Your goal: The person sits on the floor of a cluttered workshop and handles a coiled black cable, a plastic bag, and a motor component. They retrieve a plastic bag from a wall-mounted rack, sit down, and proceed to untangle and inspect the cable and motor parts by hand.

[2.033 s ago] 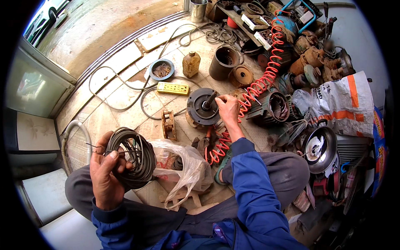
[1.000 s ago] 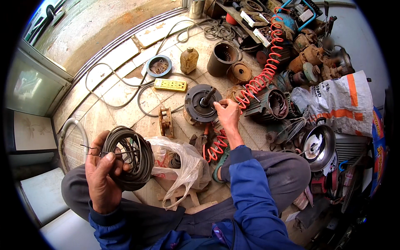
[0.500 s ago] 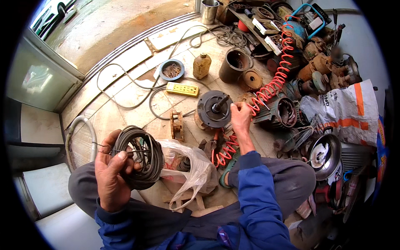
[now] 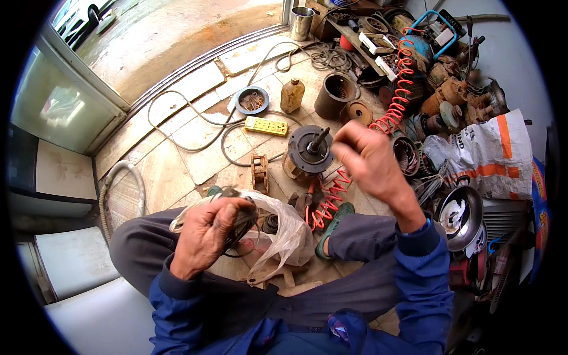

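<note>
My left hand is closed around a coil of dark wire, largely hidden behind the fingers. The coil hangs over an open clear plastic bag in front of me. Some round dark item shows inside the bag. Up and to the right, my right hand is in the air, its curled fingers smeared by motion; whether anything is between them I cannot make out. Nearest to it stands a motor part with a round dark end cover and an upright shaft. They appear apart.
Beyond the motor part lie a yellow power strip, a blue-rimmed bowl of bolts, a brown bottle and a metal cylinder. A red coiled hose runs past rusty motor parts on the right. Black cable loops across the tiles.
My right hand has left the shaft's side and risen to the right. My left hand has turned over and brought the wire coil rightward, above the bag. The whole view has shifted slightly.
</note>
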Motion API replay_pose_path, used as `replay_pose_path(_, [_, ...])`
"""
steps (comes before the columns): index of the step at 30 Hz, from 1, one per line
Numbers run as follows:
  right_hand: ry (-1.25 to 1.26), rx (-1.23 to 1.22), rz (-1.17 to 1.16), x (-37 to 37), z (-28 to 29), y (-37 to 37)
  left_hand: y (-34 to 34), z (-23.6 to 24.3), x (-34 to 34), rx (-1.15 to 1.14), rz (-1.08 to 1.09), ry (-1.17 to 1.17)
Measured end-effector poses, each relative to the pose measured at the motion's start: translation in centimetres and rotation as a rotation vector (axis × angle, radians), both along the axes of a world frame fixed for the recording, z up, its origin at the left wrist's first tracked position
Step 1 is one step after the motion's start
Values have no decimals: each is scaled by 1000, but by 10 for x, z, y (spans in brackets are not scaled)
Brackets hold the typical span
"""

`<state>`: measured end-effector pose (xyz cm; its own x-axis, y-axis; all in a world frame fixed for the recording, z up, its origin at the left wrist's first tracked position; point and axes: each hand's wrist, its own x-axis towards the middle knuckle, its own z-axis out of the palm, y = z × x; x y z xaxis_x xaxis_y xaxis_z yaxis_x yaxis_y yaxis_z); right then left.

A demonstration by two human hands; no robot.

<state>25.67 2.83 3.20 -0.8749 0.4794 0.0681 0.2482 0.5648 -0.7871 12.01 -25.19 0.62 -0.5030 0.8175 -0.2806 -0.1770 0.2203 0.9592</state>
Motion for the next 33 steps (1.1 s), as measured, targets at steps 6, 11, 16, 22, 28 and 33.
replay_pose_path(6, [21, 48, 400, 26, -11, -55, 8, 4, 19, -71, -145, 381])
replay_pose_path(11, [142, 57, 502, 26, -40, -82, 14, -8, 31, -68, -281, 420])
replay_pose_path(16, [170, 47, 473, 37, -48, -94, 19, 2, 35, -161, -355, 397])
replay_pose_path(22, [101, 403, 482, 51, -37, -82, 18, -3, 29, -242, -457, 480])
replay_pose_path(28, [136, 209, 232, 64, -26, -33, 14, 2, 24, -195, -324, 372])
replay_pose_path(33, [105, 331, 454, 52, -45, -79, 18, -5, 33, -197, -389, 482])
